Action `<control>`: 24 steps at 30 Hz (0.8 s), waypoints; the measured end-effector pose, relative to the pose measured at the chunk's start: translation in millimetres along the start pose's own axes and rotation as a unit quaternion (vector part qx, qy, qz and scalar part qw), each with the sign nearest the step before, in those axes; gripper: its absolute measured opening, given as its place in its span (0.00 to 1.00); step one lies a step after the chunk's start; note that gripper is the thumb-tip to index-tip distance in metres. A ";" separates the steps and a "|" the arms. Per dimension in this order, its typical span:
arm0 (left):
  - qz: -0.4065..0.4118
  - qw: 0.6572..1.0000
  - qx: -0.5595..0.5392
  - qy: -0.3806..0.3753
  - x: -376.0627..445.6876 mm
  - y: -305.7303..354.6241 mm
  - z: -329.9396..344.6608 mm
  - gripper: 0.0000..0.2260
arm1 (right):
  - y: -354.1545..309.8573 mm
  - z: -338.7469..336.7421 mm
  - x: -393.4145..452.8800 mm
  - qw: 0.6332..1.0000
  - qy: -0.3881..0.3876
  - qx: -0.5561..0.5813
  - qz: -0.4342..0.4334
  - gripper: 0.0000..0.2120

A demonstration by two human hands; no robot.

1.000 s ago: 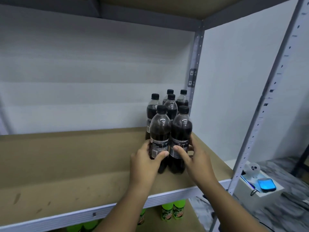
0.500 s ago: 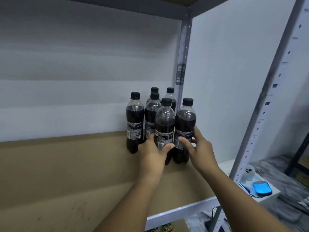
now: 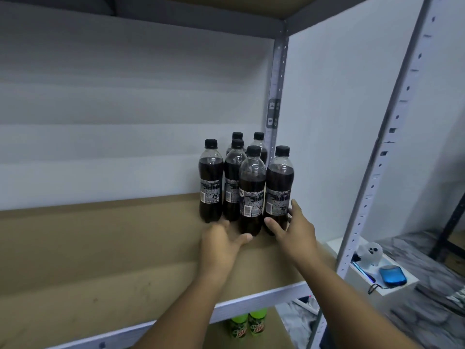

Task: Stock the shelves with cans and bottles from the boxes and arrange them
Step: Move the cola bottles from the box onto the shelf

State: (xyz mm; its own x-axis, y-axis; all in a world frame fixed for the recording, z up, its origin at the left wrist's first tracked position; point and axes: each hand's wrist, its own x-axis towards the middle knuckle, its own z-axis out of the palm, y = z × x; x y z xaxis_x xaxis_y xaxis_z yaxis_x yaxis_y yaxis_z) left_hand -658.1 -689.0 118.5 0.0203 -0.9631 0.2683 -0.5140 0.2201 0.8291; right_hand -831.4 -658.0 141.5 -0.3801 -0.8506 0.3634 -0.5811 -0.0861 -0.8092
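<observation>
Bottles [image 3: 252,190] of dark soda stand clustered in the shelf's [image 3: 100,248] back right corner; left hand [image 3: 221,241] and right hand [image 3: 293,229], fingers spread and gripping nothing, bracket the front pair, apparently squaring the rows.

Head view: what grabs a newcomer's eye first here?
The cluster of six dark cola bottles standing upright in the back right corner of the brown shelf board, hard against the rear upright. Next, the two hands at the front pair: the left hand low at the base of one front bottle, the right hand with fingers around the other. Below the shelf edge, two green bottle tops peek out.
</observation>
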 end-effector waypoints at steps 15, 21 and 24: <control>-0.004 0.996 0.010 0.087 -180.1 -83.6 -174.4 0.14 | -95.1 96.1 -222.1 0.999 -0.052 0.009 -0.010 0.17; -0.170 0.978 0.039 0.113 -248.5 -182.0 -251.7 0.19 | -102.7 172.2 -309.4 0.989 -0.139 0.044 0.001 0.15; -0.235 0.959 0.068 0.147 -279.7 -229.3 -284.0 0.21 | -90.2 218.2 -347.3 0.975 -0.213 0.049 0.029 0.14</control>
State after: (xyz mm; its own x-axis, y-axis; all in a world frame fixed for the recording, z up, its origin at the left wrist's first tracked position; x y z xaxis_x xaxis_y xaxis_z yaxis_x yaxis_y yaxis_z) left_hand -302.4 -426.2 -7.3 0.5064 -0.8619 0.0245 -0.4964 -0.2682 0.8256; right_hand -489.9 -467.9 -12.4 -0.0638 -0.9921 0.1080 -0.4873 -0.0635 -0.8709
